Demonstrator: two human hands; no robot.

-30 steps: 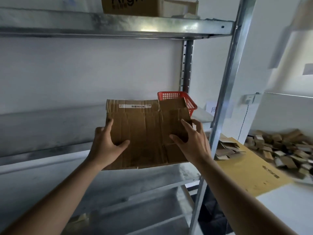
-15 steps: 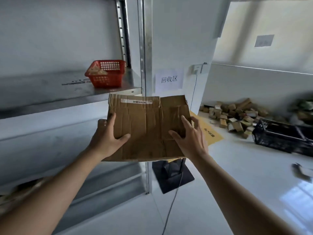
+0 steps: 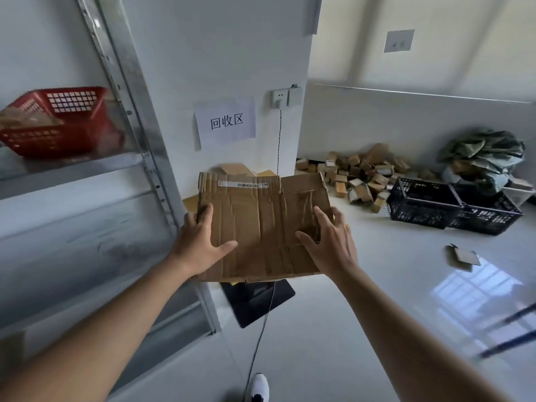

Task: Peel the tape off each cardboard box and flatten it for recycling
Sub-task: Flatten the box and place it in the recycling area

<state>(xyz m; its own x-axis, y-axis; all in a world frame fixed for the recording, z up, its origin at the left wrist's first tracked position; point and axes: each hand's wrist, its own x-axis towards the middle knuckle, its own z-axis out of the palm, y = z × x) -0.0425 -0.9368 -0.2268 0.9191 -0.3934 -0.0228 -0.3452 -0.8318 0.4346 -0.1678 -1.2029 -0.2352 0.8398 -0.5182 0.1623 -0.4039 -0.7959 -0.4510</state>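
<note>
both hands, left hand (image 3: 200,242) and right hand (image 3: 333,245), grip the flattened cardboard box (image 3: 261,224).

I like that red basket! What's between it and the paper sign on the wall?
The metal shelf post stands between the red basket and the paper sign, then bare wall, in the head view.

A red basket (image 3: 58,120) is sitting on the metal shelf (image 3: 72,169) at my left; black crates (image 3: 452,206) are resting on the floor to my right.
</note>
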